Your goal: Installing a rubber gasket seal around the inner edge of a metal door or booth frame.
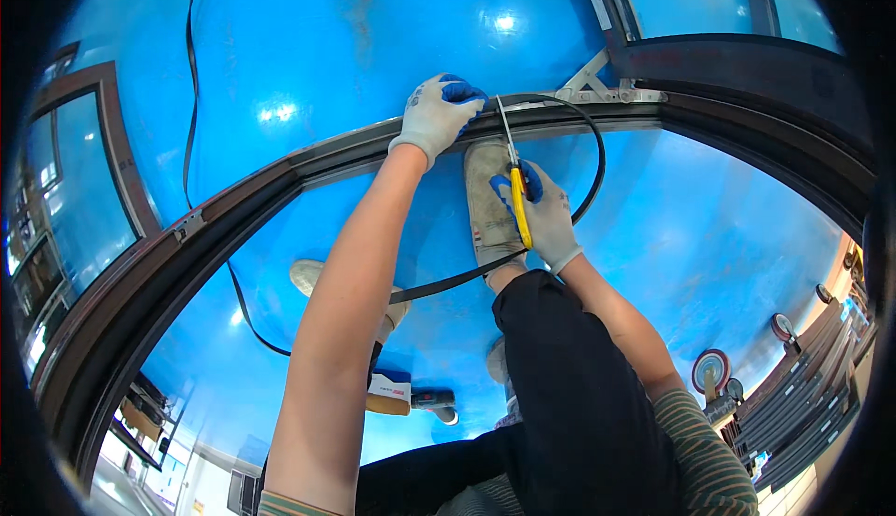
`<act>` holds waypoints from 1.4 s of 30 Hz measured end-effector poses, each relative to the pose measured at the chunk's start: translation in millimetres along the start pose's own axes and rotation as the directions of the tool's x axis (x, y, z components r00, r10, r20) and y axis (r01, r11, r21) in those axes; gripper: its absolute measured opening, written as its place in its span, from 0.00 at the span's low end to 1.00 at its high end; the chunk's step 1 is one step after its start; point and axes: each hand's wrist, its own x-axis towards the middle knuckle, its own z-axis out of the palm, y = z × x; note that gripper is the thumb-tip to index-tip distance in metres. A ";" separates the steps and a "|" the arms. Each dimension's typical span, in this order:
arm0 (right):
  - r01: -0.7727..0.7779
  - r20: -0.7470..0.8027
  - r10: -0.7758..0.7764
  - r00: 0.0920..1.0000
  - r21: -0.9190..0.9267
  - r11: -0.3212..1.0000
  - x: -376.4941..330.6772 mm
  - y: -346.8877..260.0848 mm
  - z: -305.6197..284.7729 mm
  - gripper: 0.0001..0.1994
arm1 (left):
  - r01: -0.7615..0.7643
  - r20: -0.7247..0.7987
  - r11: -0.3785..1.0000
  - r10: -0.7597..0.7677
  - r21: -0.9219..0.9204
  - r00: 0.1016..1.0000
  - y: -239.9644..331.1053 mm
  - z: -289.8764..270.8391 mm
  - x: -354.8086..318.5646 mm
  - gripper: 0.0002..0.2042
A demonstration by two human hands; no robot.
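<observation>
In a pinch, my gloved left hand (435,117) is closed on a black rubber strip at the far rail of a dark brown window frame (359,149). My gloved right hand (551,217) grips yellow-handled scissors (519,201), whose blades point away from me and reach the rail just right of the left fingertips. From there the rubber strip (452,283) loops round to the right, passes below the right hand and runs left under my left forearm. Whether the blades touch the strip is too fine to tell.
A silver hinge arm (597,87) sits on the rail to the right, beside another dark frame (737,63). Below my left arm, a cordless power tool (434,398) and a small box (387,393) lie on the blue floor. Dark profiles (803,395) and a caster wheel (710,371) are at lower right.
</observation>
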 end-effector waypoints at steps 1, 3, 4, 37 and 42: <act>0.001 0.002 -0.001 1.000 0.001 1.000 0.0 -0.1 0.2 0.25 | 0.001 -0.002 1.000 -0.001 0.001 1.000 -0.5 -0.5 0.1 0.09; 0.001 0.010 -0.001 1.000 0.018 1.000 0.0 -0.1 0.3 0.23 | 0.026 0.008 0.999 -0.026 -0.026 1.000 -1.2 -1.0 1.2 0.08; 0.001 0.013 -0.002 1.000 0.026 1.000 -0.1 -0.1 0.3 0.22 | 0.038 0.014 0.998 -0.038 -0.040 0.999 -1.6 -1.0 1.7 0.08; -0.366 -0.298 0.212 0.931 -0.741 0.563 -106.9 138.4 -130.6 0.27 | -0.242 0.096 0.871 0.223 0.427 0.970 -8.2 -7.6 17.0 0.14; -0.299 -0.151 0.350 0.925 -0.856 0.421 -87.4 81.9 -108.8 0.23 | -0.114 0.206 0.841 0.003 0.529 0.979 13.7 -17.8 20.6 0.16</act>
